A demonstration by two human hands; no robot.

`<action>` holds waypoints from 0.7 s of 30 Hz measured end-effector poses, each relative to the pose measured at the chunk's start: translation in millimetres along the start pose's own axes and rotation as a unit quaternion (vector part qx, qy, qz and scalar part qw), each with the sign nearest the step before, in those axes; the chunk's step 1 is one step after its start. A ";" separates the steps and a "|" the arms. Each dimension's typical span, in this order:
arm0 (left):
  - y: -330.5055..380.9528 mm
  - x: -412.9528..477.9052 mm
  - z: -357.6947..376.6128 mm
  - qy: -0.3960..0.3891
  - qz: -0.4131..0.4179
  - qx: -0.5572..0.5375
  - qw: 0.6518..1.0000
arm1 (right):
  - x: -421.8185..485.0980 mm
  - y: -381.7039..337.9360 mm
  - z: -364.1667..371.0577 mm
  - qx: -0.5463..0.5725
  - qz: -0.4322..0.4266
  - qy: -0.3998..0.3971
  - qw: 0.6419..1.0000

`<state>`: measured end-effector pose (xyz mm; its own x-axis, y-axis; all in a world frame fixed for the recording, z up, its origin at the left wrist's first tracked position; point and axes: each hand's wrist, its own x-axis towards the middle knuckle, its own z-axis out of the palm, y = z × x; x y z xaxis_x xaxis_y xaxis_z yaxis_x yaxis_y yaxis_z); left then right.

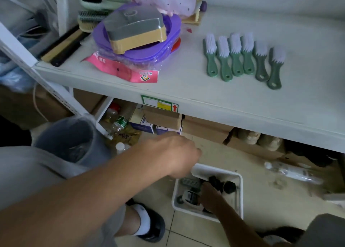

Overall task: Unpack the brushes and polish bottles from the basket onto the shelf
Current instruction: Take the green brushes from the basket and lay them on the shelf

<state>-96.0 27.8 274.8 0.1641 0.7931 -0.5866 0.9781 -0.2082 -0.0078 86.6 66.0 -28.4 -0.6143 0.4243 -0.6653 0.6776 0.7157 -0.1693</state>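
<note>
A white basket point(239, 194) sits on the tiled floor below the white shelf point(186, 82). Black-capped polish bottles point(228, 187) and other small items lie inside it. My left hand point(175, 157) is over the basket's near left rim, fingers curled down, apparently gripping the rim. My right hand point(211, 198) reaches down into the basket among the bottles; what its fingers close on is hidden. On the shelf lie several green-handled brushes with white bristles point(242, 58) in a row.
A stack of purple plates with a grey-and-tan box point(136, 32) and larger brushes point(93, 15) fill the shelf's left. A grey bin point(72, 140), plastic bottles and cardboard boxes point(205, 131) crowd the floor under the shelf. My foot in a dark slipper point(149, 226) is left of the basket.
</note>
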 end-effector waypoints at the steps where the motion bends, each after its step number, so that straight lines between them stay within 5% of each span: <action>1: 2.0 0.7 2.3 0.000 0.004 0.002 1.000 | 6.0 -1.0 2.7 0.017 0.000 -0.001 1.000; 11: -6.0 18.4 13.1 -0.030 -0.013 0.002 0.999 | 34.4 -1.3 34.5 0.091 0.094 0.042 0.990; 21: -3.0 18.7 2.8 -0.041 -0.010 -0.005 0.999 | 19.0 -4.1 20.8 0.029 0.017 0.027 0.999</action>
<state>-96.3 41.6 261.6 0.1341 0.7470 -0.6512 0.9823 -0.1868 -0.0120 80.6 59.6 -55.4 -0.6101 0.4793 -0.6309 0.7201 0.6676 -0.1892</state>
